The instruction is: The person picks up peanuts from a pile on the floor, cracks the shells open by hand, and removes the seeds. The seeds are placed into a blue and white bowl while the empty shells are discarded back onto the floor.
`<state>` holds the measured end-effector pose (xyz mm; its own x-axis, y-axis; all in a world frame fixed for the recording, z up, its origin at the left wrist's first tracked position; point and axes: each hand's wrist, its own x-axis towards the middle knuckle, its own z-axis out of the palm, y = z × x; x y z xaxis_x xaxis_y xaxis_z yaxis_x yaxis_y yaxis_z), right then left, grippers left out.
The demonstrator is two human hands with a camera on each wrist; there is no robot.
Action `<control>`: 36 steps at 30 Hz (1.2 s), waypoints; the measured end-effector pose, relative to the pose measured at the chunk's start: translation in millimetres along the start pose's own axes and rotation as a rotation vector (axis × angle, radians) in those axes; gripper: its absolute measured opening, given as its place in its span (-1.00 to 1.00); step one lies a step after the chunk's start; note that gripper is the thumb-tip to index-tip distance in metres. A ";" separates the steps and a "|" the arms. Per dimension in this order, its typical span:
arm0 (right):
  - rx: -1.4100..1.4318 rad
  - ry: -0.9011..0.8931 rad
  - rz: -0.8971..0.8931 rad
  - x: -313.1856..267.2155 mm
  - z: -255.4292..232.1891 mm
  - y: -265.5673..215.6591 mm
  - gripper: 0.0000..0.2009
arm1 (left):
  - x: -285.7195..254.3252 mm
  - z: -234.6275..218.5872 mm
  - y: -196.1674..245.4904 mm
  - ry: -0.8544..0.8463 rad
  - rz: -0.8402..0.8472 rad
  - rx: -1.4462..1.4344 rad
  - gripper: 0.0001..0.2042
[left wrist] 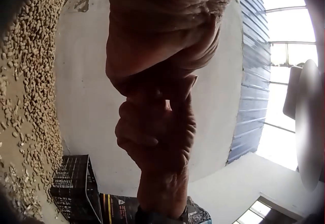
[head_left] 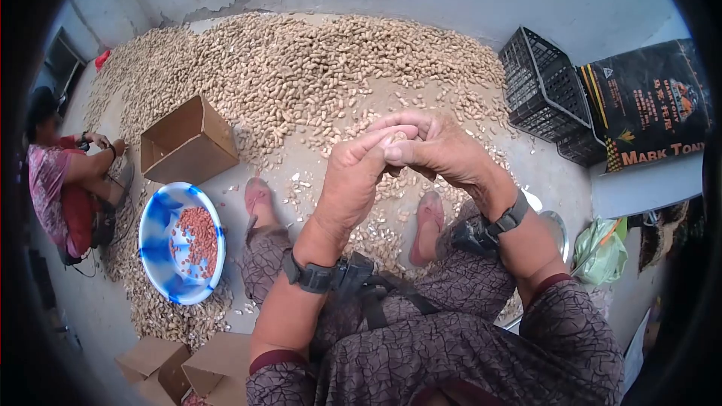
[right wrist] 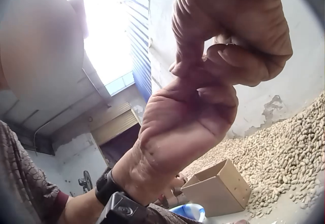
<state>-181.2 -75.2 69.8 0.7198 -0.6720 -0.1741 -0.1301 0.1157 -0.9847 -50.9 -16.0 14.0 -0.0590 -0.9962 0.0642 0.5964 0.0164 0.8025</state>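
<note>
Both hands meet in front of the lap, thumbs and fingertips together. Between them is a small tan peanut (head_left: 397, 137), mostly covered by the fingers. My left hand (head_left: 352, 173) pinches it from one side, and my right hand (head_left: 450, 149) grips it from the other with bent fingers. The left wrist view shows the left hand (left wrist: 162, 41) above and the right hand (left wrist: 157, 132) below, tips touching. In the right wrist view the right hand (right wrist: 238, 26) bends over the left hand (right wrist: 188, 115), hiding the peanut.
A large heap of unshelled peanuts (head_left: 301, 68) spreads along the wall. On the left, a blue-and-white basin (head_left: 154, 256) holds shelled red kernels, beside a cardboard box (head_left: 192, 139). Black crates (head_left: 538, 90) and a black sack (head_left: 647, 105) stand right. Another person (head_left: 64, 173) sits far left.
</note>
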 end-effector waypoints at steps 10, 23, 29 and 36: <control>0.000 0.084 -0.158 -3.7 1.7 18.1 -0.75 | -2.7 6.9 -1.8 -0.042 0.212 0.363 -0.73; 0.066 0.006 -0.073 -0.5 6.9 1.5 -0.68 | -6.6 3.0 8.6 -0.091 0.059 -0.176 -0.65; 0.041 -0.052 -0.105 2.6 0.1 7.6 -0.68 | -4.0 5.4 6.5 0.000 0.036 -0.060 -0.73; 0.136 -0.023 -0.086 -1.2 1.0 3.1 -0.62 | -1.1 6.0 10.6 -0.049 0.091 0.220 -0.73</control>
<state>-181.8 -73.2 67.0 0.7401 -0.6667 -0.0877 0.0247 0.1573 -0.9872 -49.2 -14.1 26.0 -0.0547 -0.9845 0.1665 0.4125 0.1296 0.9017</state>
